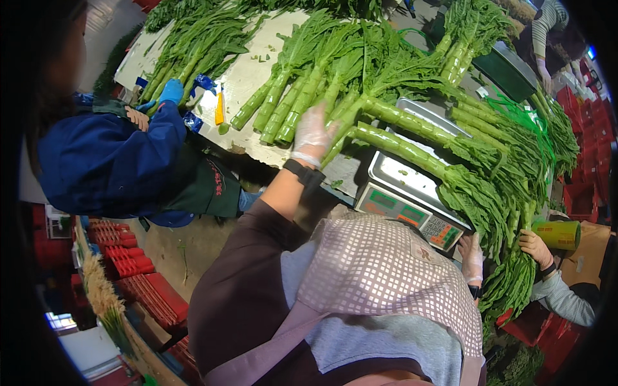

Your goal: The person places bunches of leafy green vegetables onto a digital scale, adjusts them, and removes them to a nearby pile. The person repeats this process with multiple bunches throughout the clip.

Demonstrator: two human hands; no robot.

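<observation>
My left hand (313,131), in a clear plastic glove, rests against a row of celtuce stalks (300,107) on the table. Whether its fingers close around a stalk is hidden. To the right, two long celtuce stalks (403,147) lie across the metal tray (398,174) of an electronic weighing scale, their leaves draping over its right end. The scale's keypad and display panel (393,205) faces me. My right hand (471,258), also gloved, is beside the scale's right front corner, near the hanging leaves, with fingers apart and nothing visible in it.
At left a co-worker's blue-gloved hand (171,91) holds celtuce near blue tape (205,82). A yellow-handled knife (219,108) lies on the white table (260,36). At right another person's hand (535,247) grips celtuce by a green-yellow tape roll (557,235). Red crates (154,296) stand behind at left.
</observation>
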